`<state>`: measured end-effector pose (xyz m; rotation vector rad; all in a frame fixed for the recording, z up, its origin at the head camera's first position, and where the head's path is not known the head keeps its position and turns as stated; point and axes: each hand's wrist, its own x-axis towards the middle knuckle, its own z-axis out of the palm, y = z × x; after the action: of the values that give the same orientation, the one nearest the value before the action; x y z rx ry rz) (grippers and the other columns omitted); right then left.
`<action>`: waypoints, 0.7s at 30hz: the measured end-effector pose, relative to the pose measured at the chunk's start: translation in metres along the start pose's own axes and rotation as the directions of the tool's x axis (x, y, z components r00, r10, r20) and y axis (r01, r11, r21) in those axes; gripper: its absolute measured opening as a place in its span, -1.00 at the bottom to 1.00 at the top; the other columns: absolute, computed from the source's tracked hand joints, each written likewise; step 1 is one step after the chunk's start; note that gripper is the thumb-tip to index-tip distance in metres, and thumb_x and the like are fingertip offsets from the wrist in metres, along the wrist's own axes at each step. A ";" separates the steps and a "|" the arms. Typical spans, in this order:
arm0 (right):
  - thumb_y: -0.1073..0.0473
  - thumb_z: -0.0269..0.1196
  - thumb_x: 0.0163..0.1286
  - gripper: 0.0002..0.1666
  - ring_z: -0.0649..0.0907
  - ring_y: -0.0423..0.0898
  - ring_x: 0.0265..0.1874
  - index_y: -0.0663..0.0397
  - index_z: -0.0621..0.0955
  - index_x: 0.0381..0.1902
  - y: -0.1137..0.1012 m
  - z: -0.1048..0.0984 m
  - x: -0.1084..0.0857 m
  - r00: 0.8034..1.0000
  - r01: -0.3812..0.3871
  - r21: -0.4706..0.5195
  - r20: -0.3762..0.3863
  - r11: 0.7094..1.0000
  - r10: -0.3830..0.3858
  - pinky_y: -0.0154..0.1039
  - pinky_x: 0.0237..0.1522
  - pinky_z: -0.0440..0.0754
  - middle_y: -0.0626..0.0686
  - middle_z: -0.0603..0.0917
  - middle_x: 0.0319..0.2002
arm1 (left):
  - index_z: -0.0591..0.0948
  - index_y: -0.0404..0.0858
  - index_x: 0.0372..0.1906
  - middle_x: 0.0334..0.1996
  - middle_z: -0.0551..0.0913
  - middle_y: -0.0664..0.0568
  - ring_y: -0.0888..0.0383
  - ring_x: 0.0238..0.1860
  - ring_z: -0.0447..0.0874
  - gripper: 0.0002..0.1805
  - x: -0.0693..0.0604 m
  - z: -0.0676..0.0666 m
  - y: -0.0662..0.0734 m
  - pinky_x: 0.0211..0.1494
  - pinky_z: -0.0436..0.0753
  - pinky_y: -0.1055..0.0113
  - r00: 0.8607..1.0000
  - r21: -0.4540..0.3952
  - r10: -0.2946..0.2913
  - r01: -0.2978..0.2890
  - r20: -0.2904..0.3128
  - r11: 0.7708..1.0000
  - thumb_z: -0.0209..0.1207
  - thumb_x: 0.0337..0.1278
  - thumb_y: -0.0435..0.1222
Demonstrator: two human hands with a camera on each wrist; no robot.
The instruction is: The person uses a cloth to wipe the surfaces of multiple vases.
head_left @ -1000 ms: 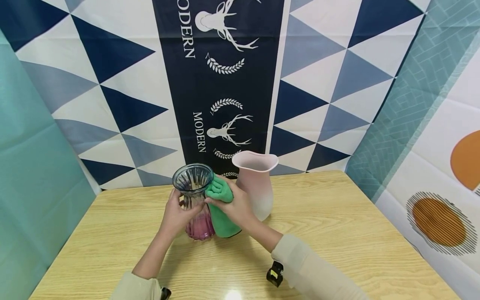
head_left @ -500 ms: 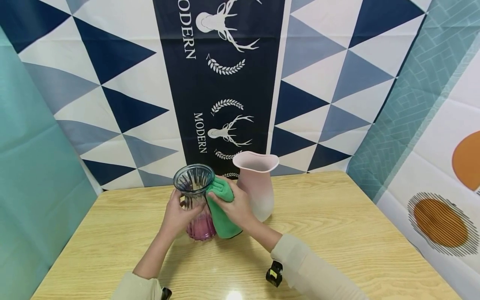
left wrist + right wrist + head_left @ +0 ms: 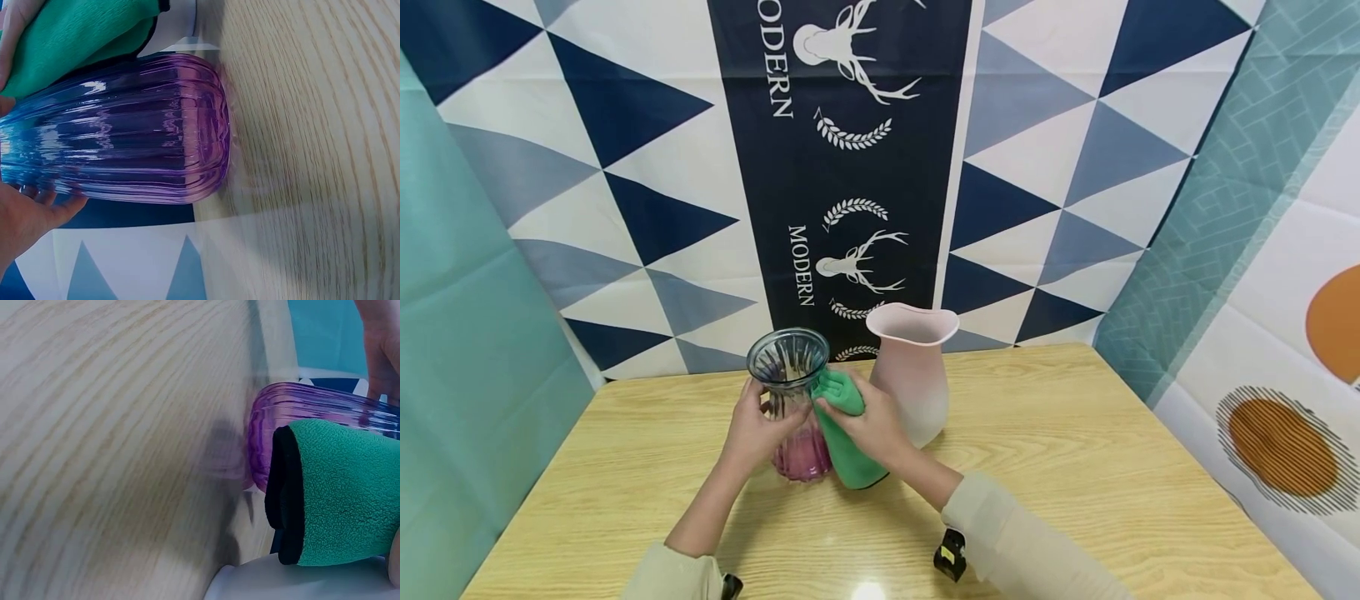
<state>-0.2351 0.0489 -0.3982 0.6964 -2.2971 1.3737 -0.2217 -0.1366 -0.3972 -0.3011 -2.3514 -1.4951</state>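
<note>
Blue glass, shading to pink at the foot, forms the glass vase [image 3: 119,134], upright on the table [image 3: 1037,467] toward its back edge, a little left of that edge's middle. The left hand [image 3: 760,429] has its grip curled round the neck, thumb in front; the right hand [image 3: 876,425] has its grip closed on a bunched green cloth [image 3: 847,454], which lies against the glass just below the rim and hangs down beside the body. This looks like wiping; done well, I judge, it wants a light brace at the neck, the cloth spread flat and drawn along the ribs so the pile reaches the grooves, and no hard push near the flared rim, which could tip it. The glass is slick and fluted, the cloth soft and nubbly with a dark hem. Just to the right, also toward the back edge, a pale vase [image 3: 917,379], matte, wavy-lipped and fading from pink to white, stands near enough for a wide stroke to knock; beyond that edge hangs a patterned backdrop [image 3: 850,175]
</note>
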 end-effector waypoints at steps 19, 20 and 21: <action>-0.12 0.29 0.20 -0.43 0.68 -0.12 -0.22 -0.13 0.51 0.16 0.014 0.001 -0.023 0.990 -0.054 -0.248 0.111 0.967 0.083 -0.28 -0.20 0.63 -0.01 0.72 -0.17 | 0.23 -0.22 0.33 0.24 0.26 -0.17 -0.11 0.27 0.26 -0.20 -0.002 0.001 0.004 0.23 0.40 -0.13 0.999 -0.030 -0.037 0.038 0.036 0.999 0.33 -0.05 -0.27; -0.13 0.29 0.21 -0.42 0.68 -0.11 -0.22 -0.13 0.51 0.17 0.014 0.001 -0.024 0.990 -0.054 -0.261 0.115 0.964 0.087 -0.28 -0.21 0.63 -0.01 0.72 -0.17 | 0.22 -0.21 0.34 0.24 0.26 -0.17 -0.11 0.27 0.26 -0.18 -0.002 0.002 0.004 0.24 0.39 -0.13 0.999 -0.024 -0.033 0.033 0.031 0.999 0.34 -0.06 -0.26; -0.14 0.28 0.21 -0.42 0.68 -0.11 -0.22 -0.13 0.51 0.17 0.013 0.001 -0.025 0.989 -0.055 -0.272 0.118 0.961 0.090 -0.27 -0.22 0.63 -0.01 0.72 -0.17 | 0.21 -0.21 0.35 0.25 0.25 -0.17 -0.11 0.28 0.25 -0.17 -0.002 0.002 0.003 0.25 0.38 -0.14 0.999 -0.019 -0.027 0.027 0.027 0.999 0.35 -0.06 -0.24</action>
<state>-0.2229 0.0592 -0.4214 0.6351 -2.5705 1.0441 -0.2195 -0.1333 -0.3958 -0.2970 -2.3718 -1.5368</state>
